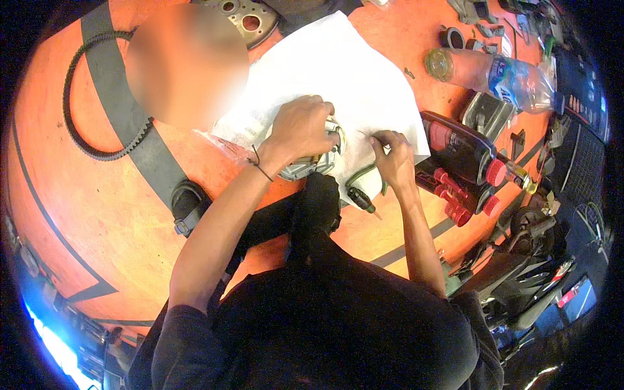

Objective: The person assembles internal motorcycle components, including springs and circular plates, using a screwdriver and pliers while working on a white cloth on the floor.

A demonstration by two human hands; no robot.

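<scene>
My left hand (302,127) curls its fingers over the edge of a silvery metal part (305,170), perhaps a casing, and grips it. The hand hides much of the part. Right of it, my right hand (394,156) is closed in a pinch, with a thin, needle-like piece (363,133) at its fingertips, too small to identify. Both hands are over a white sheet (338,58) spread on the orange surface. Below the right hand lie a dark green curved strip (361,173) and a black-handled tool with a thin tip (363,200).
Dark bottles with red caps (458,146) lie to the right, near a clear plastic bottle (513,79) on its side. A toothed belt (67,107) loops at the left. A metal plate with holes (252,23) sits at the back. Several small parts crowd the far right.
</scene>
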